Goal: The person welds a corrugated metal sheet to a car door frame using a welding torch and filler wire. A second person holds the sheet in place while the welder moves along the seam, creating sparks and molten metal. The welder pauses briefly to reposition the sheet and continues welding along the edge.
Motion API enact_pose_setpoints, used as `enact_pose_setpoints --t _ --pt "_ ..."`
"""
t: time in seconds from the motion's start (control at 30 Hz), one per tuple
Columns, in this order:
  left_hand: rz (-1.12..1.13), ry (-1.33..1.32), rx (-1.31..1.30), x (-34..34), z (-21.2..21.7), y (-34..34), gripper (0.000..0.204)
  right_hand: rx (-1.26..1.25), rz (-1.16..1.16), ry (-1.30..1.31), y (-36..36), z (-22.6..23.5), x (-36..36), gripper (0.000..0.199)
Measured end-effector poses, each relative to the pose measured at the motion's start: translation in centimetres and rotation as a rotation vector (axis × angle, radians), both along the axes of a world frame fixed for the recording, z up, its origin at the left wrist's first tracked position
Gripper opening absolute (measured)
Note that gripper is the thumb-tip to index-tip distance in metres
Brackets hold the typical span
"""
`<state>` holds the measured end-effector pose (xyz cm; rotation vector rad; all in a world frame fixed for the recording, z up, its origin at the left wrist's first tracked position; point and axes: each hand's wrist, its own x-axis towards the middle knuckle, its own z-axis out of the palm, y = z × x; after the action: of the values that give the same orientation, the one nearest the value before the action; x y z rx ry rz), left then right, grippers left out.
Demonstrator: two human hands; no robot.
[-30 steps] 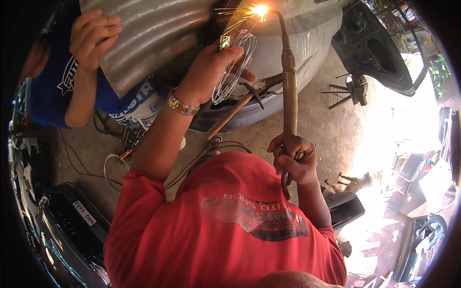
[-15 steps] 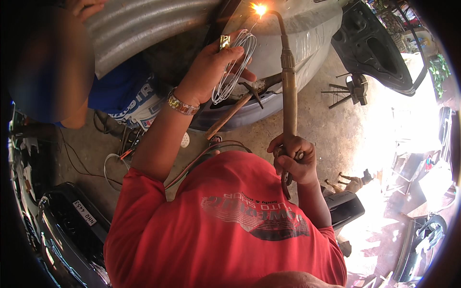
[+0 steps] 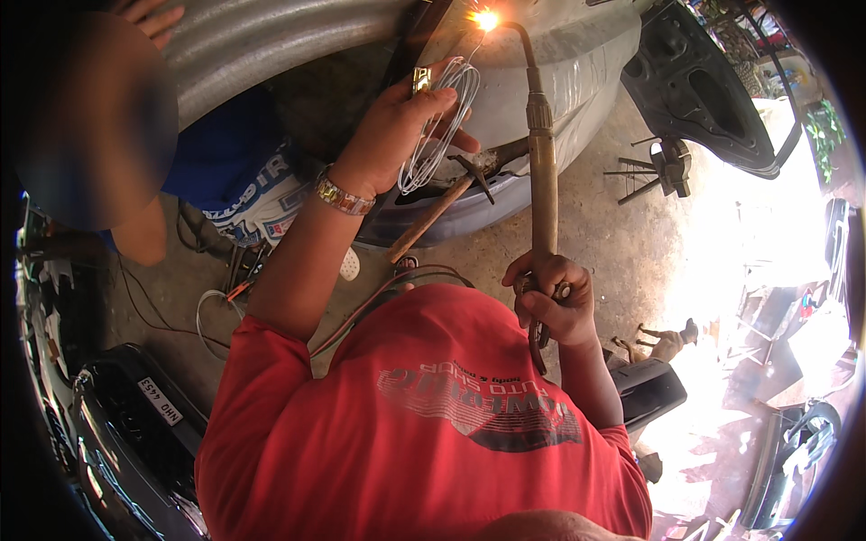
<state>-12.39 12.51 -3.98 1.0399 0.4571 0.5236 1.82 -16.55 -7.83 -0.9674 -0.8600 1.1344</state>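
Note:
My right hand (image 3: 559, 298) is wrapped around the handle of a brass-coloured gas torch (image 3: 543, 180), held upright in front of me. Its bent tip burns with a bright flame (image 3: 487, 20) against a bare grey car body panel (image 3: 577, 99). In my left hand (image 3: 410, 117) is a loose coil of thin silvery wire (image 3: 433, 149), gripped between thumb and fingers. One end of that wire runs up into the flame. Below the coil, a hammer (image 3: 437, 215) with a wooden handle and a pointed head rests by the bumper (image 3: 433, 224). The glare hides the spot being heated.
A co-worker in a blue shirt (image 3: 221, 171) is close on the left, beside a ridged metal sheet (image 3: 271, 41). Hoses (image 3: 361, 316) cross the floor by my feet. To the right are a dark car panel (image 3: 699, 86), a bench vise (image 3: 672, 169) and a dog (image 3: 667, 345).
The co-worker's arm and hand at the left have shifted slightly downward. My hands, the torch and the wire stay almost where they were, with the flame still burning.

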Motion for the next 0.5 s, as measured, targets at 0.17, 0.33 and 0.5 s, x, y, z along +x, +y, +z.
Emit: enact_pose_setpoints --t 0.17,0.33,0.5 --pt "-0.006 0.003 0.002 -0.02 -0.08 -0.15 0.053 -0.021 0.005 0.022 -0.27 0.18 -0.35 0.023" --pt "0.013 0.051 0.06 0.25 -0.28 -0.39 0.058 0.014 0.012 0.014 -0.26 -0.17 0.11 0.023" --pt "0.02 0.052 0.058 0.37 -0.05 -0.4 0.057 0.027 0.017 0.028 -0.27 -0.51 0.24 0.023"
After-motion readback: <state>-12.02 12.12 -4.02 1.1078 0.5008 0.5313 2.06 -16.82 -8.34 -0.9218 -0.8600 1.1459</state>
